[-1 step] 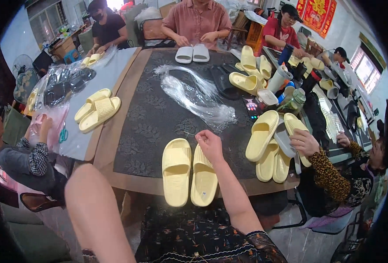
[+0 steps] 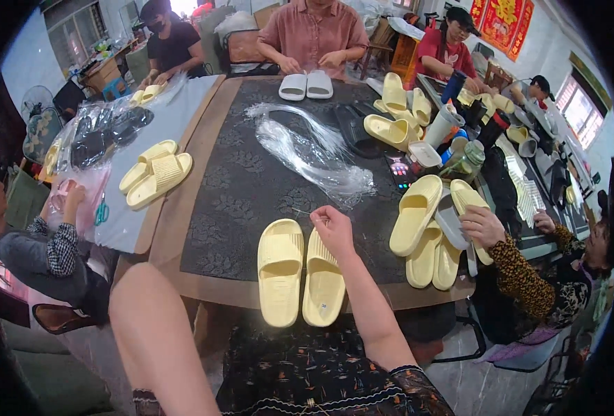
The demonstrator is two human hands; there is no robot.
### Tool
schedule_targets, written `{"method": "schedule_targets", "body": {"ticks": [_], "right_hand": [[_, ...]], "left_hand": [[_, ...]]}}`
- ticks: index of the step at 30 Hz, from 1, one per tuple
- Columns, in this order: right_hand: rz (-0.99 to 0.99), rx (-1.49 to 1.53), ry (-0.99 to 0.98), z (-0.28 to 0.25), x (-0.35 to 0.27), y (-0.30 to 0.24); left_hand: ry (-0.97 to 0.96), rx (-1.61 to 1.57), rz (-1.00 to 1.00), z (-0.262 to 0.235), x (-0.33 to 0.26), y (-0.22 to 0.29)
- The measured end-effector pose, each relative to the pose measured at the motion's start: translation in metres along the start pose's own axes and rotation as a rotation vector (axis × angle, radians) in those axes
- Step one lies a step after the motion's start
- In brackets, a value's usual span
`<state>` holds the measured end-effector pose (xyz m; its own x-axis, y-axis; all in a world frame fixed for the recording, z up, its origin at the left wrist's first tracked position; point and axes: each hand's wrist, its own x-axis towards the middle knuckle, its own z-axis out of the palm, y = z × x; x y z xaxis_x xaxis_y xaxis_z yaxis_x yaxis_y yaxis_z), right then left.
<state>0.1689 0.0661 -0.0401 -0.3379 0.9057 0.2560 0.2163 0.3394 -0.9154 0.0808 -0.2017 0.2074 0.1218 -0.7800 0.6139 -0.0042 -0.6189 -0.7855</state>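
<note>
A pair of pale yellow slide sandals lies side by side at the table's near edge, a left slipper [image 2: 280,274] and a right slipper [image 2: 323,291]. Over the right one's strap is my right hand [image 2: 332,230], its thumb and fingers pinched together. A thin clear strand [image 2: 301,211] sticks out from these fingertips to the left. My left arm [image 2: 151,319] rises bent at the lower left, and its hand is out of the picture. Farther in lies a long bundle of clear plastic strands [image 2: 300,149] on the dark patterned mat [image 2: 223,222].
More yellow slippers [image 2: 421,215] are stacked at the right, where a co-worker's hand [image 2: 482,225] touches one. A yellow pair [image 2: 156,173] and teal scissors [image 2: 101,213] lie on the left table. White slippers [image 2: 306,85], a phone [image 2: 399,171] and several bottles stand farther off.
</note>
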Motion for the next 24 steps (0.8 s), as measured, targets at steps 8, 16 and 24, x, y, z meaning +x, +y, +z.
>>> {"method": "schedule_targets", "body": {"ticks": [8,16,24], "right_hand": [[-0.014,0.050,0.038,-0.002,0.001,0.008],[-0.011,0.070,0.036,0.003,0.004,-0.005],[0.010,0.086,-0.019,0.001,0.000,-0.010]], "left_hand": [[-0.390,0.427,-0.331,-0.028,-0.087,0.016],[-0.316,0.536,-2.361,-0.058,-0.301,0.046],[0.282,0.217,-2.556,-0.044,-0.313,0.058]]}}
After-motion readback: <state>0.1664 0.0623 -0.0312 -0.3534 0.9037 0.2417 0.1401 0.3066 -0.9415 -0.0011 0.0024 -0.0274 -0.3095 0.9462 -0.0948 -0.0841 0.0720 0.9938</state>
